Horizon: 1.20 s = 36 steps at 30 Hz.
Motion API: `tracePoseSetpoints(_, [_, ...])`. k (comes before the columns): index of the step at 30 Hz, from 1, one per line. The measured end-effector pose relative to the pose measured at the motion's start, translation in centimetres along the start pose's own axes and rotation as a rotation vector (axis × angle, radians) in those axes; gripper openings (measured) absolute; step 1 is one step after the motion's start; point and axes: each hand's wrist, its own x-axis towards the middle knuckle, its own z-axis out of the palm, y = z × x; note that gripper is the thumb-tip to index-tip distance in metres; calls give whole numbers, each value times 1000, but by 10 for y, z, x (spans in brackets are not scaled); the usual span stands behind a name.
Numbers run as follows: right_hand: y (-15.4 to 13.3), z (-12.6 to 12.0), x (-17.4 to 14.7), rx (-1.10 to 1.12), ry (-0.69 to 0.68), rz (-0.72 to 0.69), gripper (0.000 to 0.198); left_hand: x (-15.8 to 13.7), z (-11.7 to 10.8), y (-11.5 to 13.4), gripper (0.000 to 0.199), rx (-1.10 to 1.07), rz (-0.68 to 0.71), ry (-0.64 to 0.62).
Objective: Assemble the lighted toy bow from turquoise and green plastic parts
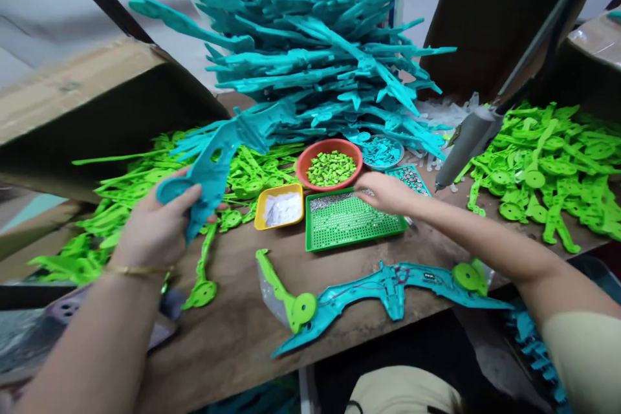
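My left hand is closed around a teal plastic shell piece, holding it raised over the left of the table. My right hand reaches over the far right corner of a green perforated tray. Its fingers are bent down together near small metal pieces; their tips are partly hidden. In front lies a bow-shaped teal shell half, open side up, with thin wires inside. A lime-green arm with a round disc sits at its left end, another lime-green disc piece at its right end.
A tall stack of teal shells stands behind. Lime-green parts are heaped left and right. A red bowl, a yellow dish of white stuff and a teal tray stand mid-table. A grey tool hangs at right.
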Motion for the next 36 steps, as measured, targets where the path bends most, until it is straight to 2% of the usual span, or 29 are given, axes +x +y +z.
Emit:
tracePoseSetpoints(4, [8, 24, 98, -3, -37, 174, 25, -70, -26, -36, 44, -179, -137, -22])
tracePoseSetpoints(6, [10, 39, 130, 2, -72, 227, 24, -100, -30, -48, 60, -316, -157, 8])
tracePoseSetpoints(9, [11, 57, 159, 17, -133, 293, 35, -132, -29, -58, 84, -558, -194, 69])
tracePoseSetpoints(12, [13, 66, 168, 52, -139, 311, 36, -149, -21, -61, 79, -735, -218, 111])
tracePoseSetpoints(15, [17, 66, 164, 113, -63, 294, 33, -157, -11, -61, 70, -864, -193, 114])
tracePoseSetpoints(18, [22, 58, 151, 191, 73, 290, 20, -160, -1, -62, 69, -950, -192, 119])
tracePoseSetpoints(20, [26, 53, 142, 249, 146, 306, 18, -159, 7, -63, 66, -995, -194, 109])
tracePoseSetpoints(23, [31, 45, 130, 334, 198, 350, 21, -160, 22, -60, 62, -1043, -208, 28])
tracePoseSetpoints(27, [32, 33, 115, 428, 249, 383, 21, -163, 42, -54, 66, -1075, -290, -71])
tracePoseSetpoints(29, [25, 27, 102, 479, 262, 362, 24, -166, 50, -53, 71, -1077, -288, -77])
tracePoseSetpoints(32, [4, 20, 69, 599, 220, 282, 28, -168, 62, -54, 71, -1071, -196, -33])
tracePoseSetpoints(36, [-36, 16, 16, 1002, 67, 129, 26, -169, 80, -52, 56, -1058, -87, 22])
